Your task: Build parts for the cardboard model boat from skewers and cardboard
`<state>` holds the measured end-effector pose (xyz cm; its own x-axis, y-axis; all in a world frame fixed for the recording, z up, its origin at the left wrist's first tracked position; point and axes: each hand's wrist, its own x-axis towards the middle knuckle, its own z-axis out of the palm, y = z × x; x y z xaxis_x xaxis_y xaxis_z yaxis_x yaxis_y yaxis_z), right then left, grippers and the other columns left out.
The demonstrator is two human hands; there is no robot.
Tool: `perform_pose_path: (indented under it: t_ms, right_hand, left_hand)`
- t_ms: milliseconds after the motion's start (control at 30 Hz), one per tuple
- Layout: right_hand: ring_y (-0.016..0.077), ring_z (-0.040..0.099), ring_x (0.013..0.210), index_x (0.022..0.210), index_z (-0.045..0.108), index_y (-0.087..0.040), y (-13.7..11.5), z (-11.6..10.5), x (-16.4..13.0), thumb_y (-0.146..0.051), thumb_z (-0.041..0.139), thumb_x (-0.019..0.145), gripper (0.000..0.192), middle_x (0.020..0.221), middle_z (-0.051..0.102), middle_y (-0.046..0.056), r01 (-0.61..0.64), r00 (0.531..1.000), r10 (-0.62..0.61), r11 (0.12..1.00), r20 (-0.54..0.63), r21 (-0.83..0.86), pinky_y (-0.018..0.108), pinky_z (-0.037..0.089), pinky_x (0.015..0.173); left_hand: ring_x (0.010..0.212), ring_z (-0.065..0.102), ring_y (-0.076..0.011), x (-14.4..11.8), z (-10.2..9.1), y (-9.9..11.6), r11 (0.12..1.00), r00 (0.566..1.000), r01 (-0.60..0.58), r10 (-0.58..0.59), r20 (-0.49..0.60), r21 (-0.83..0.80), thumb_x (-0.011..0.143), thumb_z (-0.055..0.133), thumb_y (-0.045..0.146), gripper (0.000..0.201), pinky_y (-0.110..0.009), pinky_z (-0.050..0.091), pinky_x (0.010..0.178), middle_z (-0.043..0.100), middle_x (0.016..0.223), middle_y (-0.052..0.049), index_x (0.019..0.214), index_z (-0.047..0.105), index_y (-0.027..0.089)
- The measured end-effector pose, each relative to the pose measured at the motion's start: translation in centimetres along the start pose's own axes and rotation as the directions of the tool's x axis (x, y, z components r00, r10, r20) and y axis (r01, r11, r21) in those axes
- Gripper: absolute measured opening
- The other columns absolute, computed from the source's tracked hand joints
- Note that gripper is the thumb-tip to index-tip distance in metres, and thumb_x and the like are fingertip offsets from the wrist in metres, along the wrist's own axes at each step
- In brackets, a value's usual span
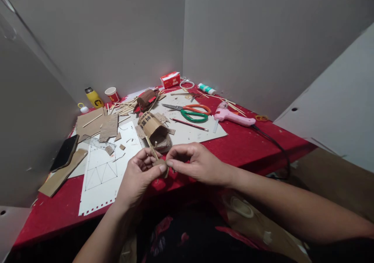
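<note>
Near the table's front edge, my left hand (138,173) is closed on a small piece of cardboard (159,162), thumb on top. A narrow pale strip (151,147) sticks up from the same grip; whether it is joined to the cardboard I cannot tell. Thumb and fingertips of my right hand (200,165) pinch the right edge of the cardboard piece. Just beyond my hands stands a cardboard model (153,126) with a curved, printed roof. Behind it is a darker brown, rounded model (147,98) with red parts.
Orange-and-green-handled scissors (194,113), a pencil (189,124) and a pink glue gun (233,116) lie to the right. To the left are a drawing sheet (101,185), cardboard scraps (108,127) and a phone (64,152). A yellow bottle (94,98), paper cup (112,94) and red box (170,80) stand behind.
</note>
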<state>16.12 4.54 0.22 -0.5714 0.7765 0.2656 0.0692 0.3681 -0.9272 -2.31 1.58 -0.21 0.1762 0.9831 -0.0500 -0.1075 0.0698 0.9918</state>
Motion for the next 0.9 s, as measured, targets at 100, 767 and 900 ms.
perform_pose_path:
  t_ms: [100, 767, 900]
  right_hand:
    - [0.0126, 0.058, 0.064, 0.085, 0.066, -0.016, 0.2, -2.2, 1.1, -0.035, 0.053, 0.092, 0.023, 0.072, 0.065, 0.002, 0.015, 0.999, -0.025, 0.964, -0.036, -0.266, 0.023, 0.047, 0.060]
    - [0.0272, 0.065, 0.076, 0.085, 0.071, -0.009, 5.1, -14.1, 11.4, -0.016, 0.069, 0.072, 0.015, 0.085, 0.070, 0.017, -0.383, 0.803, 0.540, 0.142, -0.253, -0.913, 0.034, 0.048, 0.062]
    - [0.0286, 0.063, 0.076, 0.087, 0.070, -0.011, 4.4, -14.7, 11.0, -0.023, 0.068, 0.070, 0.021, 0.087, 0.070, 0.017, -0.412, 0.838, 0.446, 0.141, -0.314, -0.900, 0.034, 0.044, 0.059]
  left_hand:
    - [0.059, 0.057, -0.0078, 0.1, -0.2, 0.4, 1.000, 1.000, -0.003, 0.003, -0.016, 0.006, 0.075, 0.075, 0.017, 0.020, -0.019, 0.046, 0.062, 0.064, 0.068, 0.003, 0.084, 0.058, 0.016]
    - [0.059, 0.056, -0.0068, 1.6, -1.1, 3.0, 0.966, 0.980, -0.164, 0.136, -0.148, -0.199, 0.069, 0.077, 0.010, 0.019, -0.017, 0.047, 0.059, 0.064, 0.066, 0.003, 0.079, 0.062, 0.015]
    - [0.060, 0.056, -0.0075, 1.5, -1.7, 3.0, 0.969, 0.976, -0.160, 0.128, -0.174, -0.189, 0.069, 0.078, 0.011, 0.022, -0.018, 0.047, 0.060, 0.064, 0.067, 0.003, 0.082, 0.061, 0.015]
